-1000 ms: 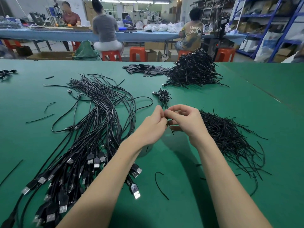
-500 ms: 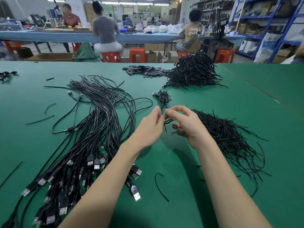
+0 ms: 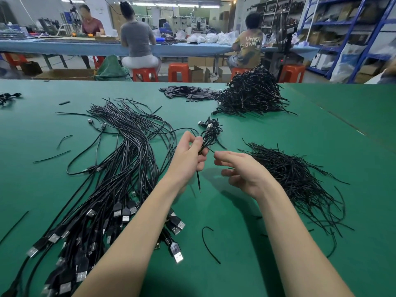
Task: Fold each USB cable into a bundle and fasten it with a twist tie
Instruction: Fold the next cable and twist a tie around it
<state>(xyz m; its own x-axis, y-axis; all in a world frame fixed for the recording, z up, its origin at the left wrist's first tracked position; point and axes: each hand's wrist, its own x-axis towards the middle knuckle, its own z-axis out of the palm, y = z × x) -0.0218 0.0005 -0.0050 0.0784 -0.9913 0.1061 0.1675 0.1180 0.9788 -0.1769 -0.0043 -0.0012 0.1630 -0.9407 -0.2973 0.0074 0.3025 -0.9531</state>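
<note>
Now: left hand grips a folded cable, right hand loose beside it

Seen from a head camera looking down, two bare forearms reach out over a green table point(image 3: 321, 129). They come close at the fingers but do not touch.

The left hand point(image 3: 189, 156) has its fingers curled round a folded cable bundle point(image 3: 211, 133), gripping it at its lower end. The bundle's loops and two metal plugs stick up and away from the fingers, off the table. A thin black twist tie point(image 3: 198, 181) hangs straight down from under this hand, its tip above the table.

The right hand point(image 3: 242, 170) sits just right of the left, palm turned partly up, fingers relaxed and slightly bent, with nothing clearly held. One tie end reaches from the bundle toward its fingertips; whether they touch it cannot be told.

Left of the left arm lies a long sheaf of loose cables point(image 3: 120, 168), their USB plugs fanned out toward the person, some under the forearm. Right of the right hand is a heap of ties point(image 3: 295, 181). A single curved tie point(image 3: 209, 243) lies between the forearms.

Beyond the hands, at the table's far edge, is a tall pile of bundles point(image 3: 252, 93), with a flat heap of small black parts point(image 3: 188, 93) to its left.

Past the table, three people sit at a blue bench point(image 3: 64, 48) on orange stools point(image 3: 179, 71).
</note>
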